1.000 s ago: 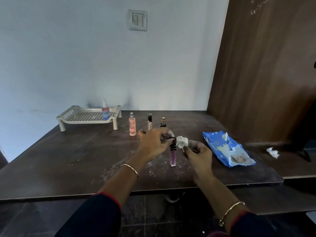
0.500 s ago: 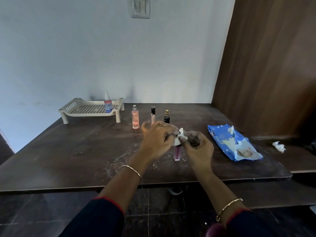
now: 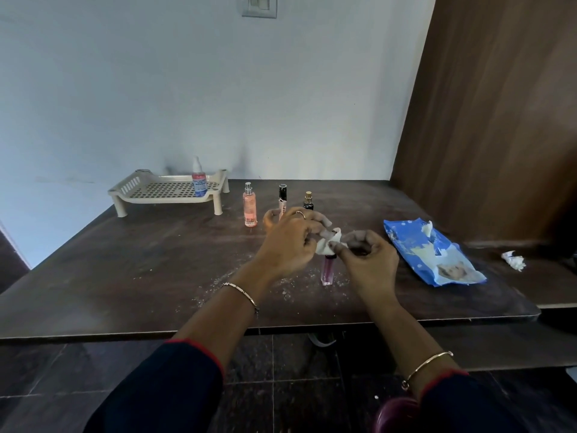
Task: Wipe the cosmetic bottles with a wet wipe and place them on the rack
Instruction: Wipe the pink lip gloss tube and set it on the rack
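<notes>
Two hands meet over the middle of the table, both pinching a white wipe wrapped round the top of a pink tube. The tube stands upright on the table, and its cap is hidden by the wipe and fingers. The left hand closes on the wipe from the left with a ring on one finger; the right hand grips it from the right, fingers curled. Behind the hands three bottles stand in a row: a peach spray, a slim black-capped tube and a small dark bottle. At the far left the rack holds one bottle with a blue label. To the right lies a blue wipe pack, a wipe poking from its opening, and further right a crumpled wipe.
</notes>
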Demonstrator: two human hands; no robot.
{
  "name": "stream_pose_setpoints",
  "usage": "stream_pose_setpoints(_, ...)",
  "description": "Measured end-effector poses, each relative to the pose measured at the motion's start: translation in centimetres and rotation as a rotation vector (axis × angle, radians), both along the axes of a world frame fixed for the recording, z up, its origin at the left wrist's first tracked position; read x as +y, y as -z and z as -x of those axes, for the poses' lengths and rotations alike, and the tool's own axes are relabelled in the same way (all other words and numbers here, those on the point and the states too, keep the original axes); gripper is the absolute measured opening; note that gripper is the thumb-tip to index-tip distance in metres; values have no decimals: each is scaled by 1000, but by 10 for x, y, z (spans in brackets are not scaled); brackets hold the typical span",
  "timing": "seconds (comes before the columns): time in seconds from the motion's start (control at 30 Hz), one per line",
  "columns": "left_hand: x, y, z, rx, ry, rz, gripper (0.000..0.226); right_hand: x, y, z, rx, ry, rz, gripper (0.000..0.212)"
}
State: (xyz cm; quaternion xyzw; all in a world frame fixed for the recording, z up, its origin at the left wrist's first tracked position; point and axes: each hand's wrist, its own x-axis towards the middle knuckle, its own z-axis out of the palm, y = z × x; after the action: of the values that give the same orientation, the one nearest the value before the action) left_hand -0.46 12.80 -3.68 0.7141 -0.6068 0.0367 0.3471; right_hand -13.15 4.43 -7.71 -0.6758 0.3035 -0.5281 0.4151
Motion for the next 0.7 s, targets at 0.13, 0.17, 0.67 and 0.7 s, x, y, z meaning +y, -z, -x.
stream_pose_setpoints(0.13,0,-3,-2,24,10,-21,41,-1,8,-1,33,-3,3,21)
stream_pose_setpoints(0.17,-1,-4,-3,18,12,-28,42,-3,13,0,70,-11,-8,22)
stream_pose_setpoints(0.67,-2,-8,-4,25,35,-69,38,-13,2,6,95,-262,-43,24)
stream_pose_setpoints(0.7,-2,-9,-4,32,31,-66,36,-13,2,6,105,-268,-48,25)
